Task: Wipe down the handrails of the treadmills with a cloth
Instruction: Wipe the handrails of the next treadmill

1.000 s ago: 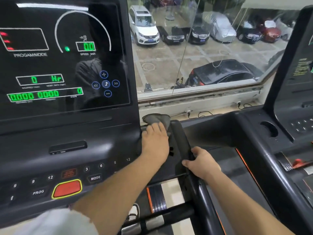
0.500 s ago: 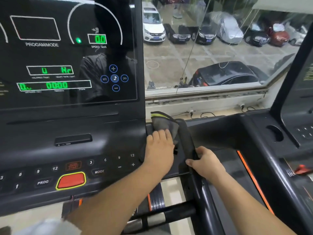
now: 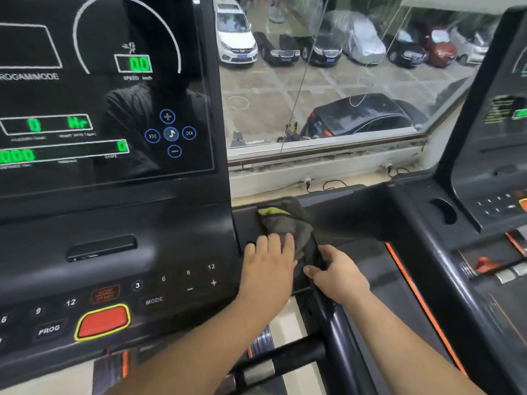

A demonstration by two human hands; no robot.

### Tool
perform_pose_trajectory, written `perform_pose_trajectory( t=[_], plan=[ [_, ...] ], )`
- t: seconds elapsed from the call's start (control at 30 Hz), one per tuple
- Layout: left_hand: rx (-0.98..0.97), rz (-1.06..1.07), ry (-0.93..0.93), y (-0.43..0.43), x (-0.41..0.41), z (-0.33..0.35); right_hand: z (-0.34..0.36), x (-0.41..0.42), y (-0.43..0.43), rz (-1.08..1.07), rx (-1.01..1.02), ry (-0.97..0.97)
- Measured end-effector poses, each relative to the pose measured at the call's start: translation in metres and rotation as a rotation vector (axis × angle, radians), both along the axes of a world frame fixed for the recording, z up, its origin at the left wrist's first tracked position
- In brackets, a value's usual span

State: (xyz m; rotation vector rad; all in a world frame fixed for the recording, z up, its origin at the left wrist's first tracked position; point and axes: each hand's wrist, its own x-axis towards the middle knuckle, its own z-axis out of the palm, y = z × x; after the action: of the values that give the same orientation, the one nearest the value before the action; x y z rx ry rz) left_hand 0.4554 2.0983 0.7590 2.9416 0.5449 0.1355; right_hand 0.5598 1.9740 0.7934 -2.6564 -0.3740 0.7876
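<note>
Hands [image 3: 268, 269] forward on cloth [image 3: 285, 226], handrail [image 3: 333, 332]

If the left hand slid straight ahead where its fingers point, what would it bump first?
Probably the bunched grey cloth with the yellow-green edge, which lies partly under the fingertips of the left hand. Past it the black treadmill handrail seems to run on, though depth is unclear.

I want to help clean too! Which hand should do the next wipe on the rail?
Probably the left hand: its fingers lie flat on the grey cloth, which is draped over the handrail. The right hand curls round the handrail right beside it, so it seems only to steady.
</note>
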Motion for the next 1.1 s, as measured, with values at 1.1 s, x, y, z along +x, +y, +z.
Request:
perform_pose_trajectory(
  t=[1.1],
  plan=[
    [-0.192, -0.74, -0.182, -0.008, 0.058, -0.017, -0.004, -0.095, -0.142, -0.34, 0.044, 0.106]
  ],
)
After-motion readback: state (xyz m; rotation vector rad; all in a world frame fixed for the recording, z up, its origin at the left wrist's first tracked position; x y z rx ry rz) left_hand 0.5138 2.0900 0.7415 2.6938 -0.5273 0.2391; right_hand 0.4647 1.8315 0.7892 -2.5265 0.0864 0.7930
